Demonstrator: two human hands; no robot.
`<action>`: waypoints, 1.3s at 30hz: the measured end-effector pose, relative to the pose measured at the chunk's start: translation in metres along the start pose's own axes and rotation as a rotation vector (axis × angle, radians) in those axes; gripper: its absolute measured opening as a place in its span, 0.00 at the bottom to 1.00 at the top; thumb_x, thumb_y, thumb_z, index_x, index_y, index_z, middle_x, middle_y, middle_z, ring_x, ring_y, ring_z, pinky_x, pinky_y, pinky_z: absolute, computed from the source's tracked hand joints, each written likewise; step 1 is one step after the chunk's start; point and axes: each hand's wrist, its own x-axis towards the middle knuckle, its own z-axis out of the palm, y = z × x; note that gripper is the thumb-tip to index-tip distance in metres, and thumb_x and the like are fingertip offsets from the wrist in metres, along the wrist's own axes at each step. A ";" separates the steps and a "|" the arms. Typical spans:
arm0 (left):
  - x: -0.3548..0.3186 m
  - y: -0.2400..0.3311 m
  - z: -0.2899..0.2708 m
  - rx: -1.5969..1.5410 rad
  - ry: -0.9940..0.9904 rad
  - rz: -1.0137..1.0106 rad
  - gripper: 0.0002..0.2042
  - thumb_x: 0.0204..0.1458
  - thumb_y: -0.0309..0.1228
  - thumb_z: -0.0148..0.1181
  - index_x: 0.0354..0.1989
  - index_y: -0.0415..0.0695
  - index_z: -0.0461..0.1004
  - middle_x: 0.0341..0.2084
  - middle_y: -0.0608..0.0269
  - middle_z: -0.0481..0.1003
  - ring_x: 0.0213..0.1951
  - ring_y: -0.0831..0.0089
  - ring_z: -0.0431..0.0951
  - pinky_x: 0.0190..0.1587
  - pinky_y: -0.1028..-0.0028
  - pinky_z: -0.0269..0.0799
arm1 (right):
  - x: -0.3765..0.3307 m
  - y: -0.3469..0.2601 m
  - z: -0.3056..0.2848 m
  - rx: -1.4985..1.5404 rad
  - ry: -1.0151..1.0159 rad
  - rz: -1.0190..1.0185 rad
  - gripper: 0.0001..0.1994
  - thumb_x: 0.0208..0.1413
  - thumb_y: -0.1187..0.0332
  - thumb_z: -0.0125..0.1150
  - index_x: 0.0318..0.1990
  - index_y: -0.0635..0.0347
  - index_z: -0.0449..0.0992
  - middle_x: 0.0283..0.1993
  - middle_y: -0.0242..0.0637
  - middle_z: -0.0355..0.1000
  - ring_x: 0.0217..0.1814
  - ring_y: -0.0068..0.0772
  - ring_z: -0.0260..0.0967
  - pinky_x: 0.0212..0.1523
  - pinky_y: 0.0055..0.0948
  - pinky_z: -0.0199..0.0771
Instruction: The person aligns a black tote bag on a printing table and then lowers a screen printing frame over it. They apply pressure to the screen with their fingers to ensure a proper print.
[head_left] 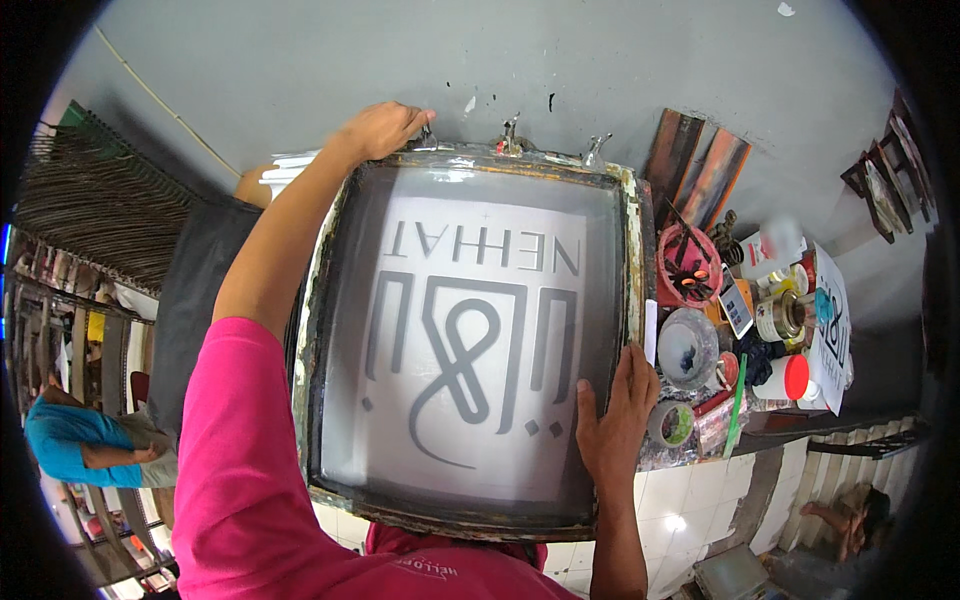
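Observation:
A screen-printing frame (pixel 328 235) lies in front of me, its worn rim stained with paint. Its pale mesh carries a grey stencil of upside-down lettering and a looping line design. Three metal clamp screws stand along the far edge. At the far left corner my left hand (pixel 385 128) has its fingers closed on the left wing screw (pixel 428 138). The middle wing screw (pixel 509 136) and the right wing screw (pixel 596 150) stand untouched. My right hand (pixel 612 415) rests on the right rim, fingers stretched forward and thumb spread over the mesh.
Right of the frame, a cluttered table holds a pink bucket (pixel 689 262), a clear tub (pixel 688 348), a phone (pixel 736 311), tape (pixel 671 423), a red-lidded jar (pixel 785 377) and cans. Wooden squeegees (pixel 690 165) lean against the grey wall. A person in blue (pixel 75 445) is far left; another person (pixel 850 520) sits lower right.

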 end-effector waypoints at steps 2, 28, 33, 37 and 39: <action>0.005 0.011 0.004 0.012 0.052 -0.118 0.29 0.69 0.52 0.41 0.40 0.35 0.78 0.37 0.38 0.79 0.44 0.40 0.79 0.50 0.50 0.73 | 0.000 -0.001 0.000 0.005 0.002 0.002 0.33 0.59 0.66 0.64 0.68 0.76 0.61 0.73 0.55 0.56 0.71 0.61 0.53 0.71 0.55 0.55; -0.344 0.067 0.059 -1.155 0.185 -0.590 0.37 0.57 0.38 0.69 0.71 0.31 0.60 0.59 0.45 0.74 0.61 0.60 0.73 0.65 0.67 0.64 | -0.030 0.023 -0.027 0.356 -0.096 0.319 0.32 0.46 0.77 0.75 0.61 0.66 0.72 0.53 0.44 0.71 0.54 0.44 0.70 0.57 0.37 0.70; -0.349 0.071 0.066 -1.408 0.264 -0.650 0.42 0.44 0.20 0.67 0.72 0.33 0.59 0.61 0.53 0.72 0.61 0.66 0.71 0.67 0.71 0.60 | -0.035 0.029 -0.020 0.406 -0.068 0.285 0.27 0.46 0.78 0.71 0.58 0.67 0.74 0.52 0.44 0.71 0.55 0.43 0.69 0.59 0.35 0.68; -0.347 0.067 0.069 -1.395 0.302 -0.595 0.43 0.41 0.18 0.64 0.73 0.33 0.59 0.62 0.54 0.72 0.62 0.68 0.71 0.68 0.72 0.58 | -0.033 0.023 -0.019 0.454 -0.061 0.284 0.26 0.47 0.82 0.67 0.58 0.68 0.74 0.53 0.42 0.71 0.56 0.38 0.69 0.60 0.32 0.66; -0.345 0.070 0.064 -1.385 0.279 -0.639 0.43 0.41 0.18 0.65 0.73 0.33 0.59 0.62 0.54 0.72 0.62 0.68 0.71 0.68 0.72 0.58 | -0.034 0.028 -0.018 0.432 -0.073 0.287 0.26 0.47 0.83 0.66 0.58 0.68 0.74 0.55 0.42 0.71 0.57 0.38 0.69 0.61 0.32 0.66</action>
